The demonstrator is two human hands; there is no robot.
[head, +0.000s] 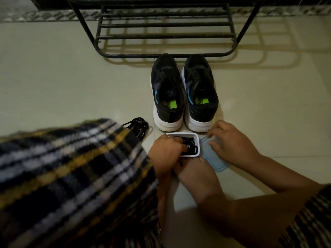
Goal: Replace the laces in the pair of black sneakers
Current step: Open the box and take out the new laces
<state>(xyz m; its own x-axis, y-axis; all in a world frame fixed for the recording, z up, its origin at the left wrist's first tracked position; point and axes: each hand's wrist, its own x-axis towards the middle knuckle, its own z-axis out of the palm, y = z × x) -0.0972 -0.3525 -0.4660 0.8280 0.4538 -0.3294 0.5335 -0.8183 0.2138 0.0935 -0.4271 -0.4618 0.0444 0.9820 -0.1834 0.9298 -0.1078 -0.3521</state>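
Just below the middle of the frame a small white container (196,140) sits on the floor (71,77), holding a coil of black laces (191,146). The left hand (167,149) reaches into it from the left, fingers curled down onto the coil and apparently grasping it; how firm the hold is cannot be told, since the fingertips are buried among the loops. The right hand (231,140) lies to the right of the container with its fingers straight and relaxed, resting on a pale blue lid (213,161) that lies flat on the floor, touching the container's right edge.

The pair of black sneakers (184,92) stands directly above the container in the frame, heels toward the person and toes toward the black metal rack (166,33) at the top. Their long axes run up the frame, side by side, and both look unlaced, the eyelet rows bare. The white heels stand just beyond the container's far rim.

A second bundle of black laces (138,127) lies to the left, beside a plaid garment (71,167) filling the lower left.

My reading is that the next move is a lift out of the container and a short carry straight up the frame to the left shoe (167,92), which lies nearer the left hand
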